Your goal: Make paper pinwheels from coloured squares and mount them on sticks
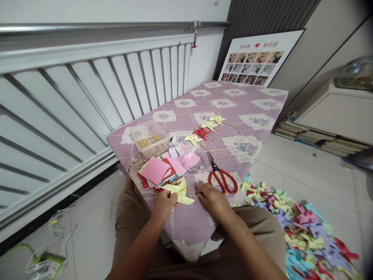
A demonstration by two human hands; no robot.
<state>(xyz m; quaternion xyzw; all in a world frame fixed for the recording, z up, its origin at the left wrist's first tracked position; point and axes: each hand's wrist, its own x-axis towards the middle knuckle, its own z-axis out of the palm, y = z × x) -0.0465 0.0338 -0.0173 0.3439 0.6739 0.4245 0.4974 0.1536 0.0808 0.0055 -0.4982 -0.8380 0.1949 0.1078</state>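
Note:
Pinched in my left hand [166, 202] is a pale yellow paper pinwheel [181, 191]. A thin wooden stick [190, 187] runs from it to the right, where the closed fingers of my right hand [212, 197] grip its end. Just beyond that hand lie scissors [223, 179] with red handles. Stacked square papers [155, 170] in pink, red and other colours sit past my left hand. A clear plastic tub [150, 138] behind them contains short wooden sticks. Farther back, a red pinwheel [201, 132] and several yellow pinwheels [192, 140] lie in a row.
A purple floral cloth [247, 116] covers the table. Clear round plastic [194, 161] rests by small white boxes [175, 151]. Many finished pinwheels [305, 229] are heaped on the floor at right. A white radiator [96, 89] borders the left side; a power strip [49, 266] is below.

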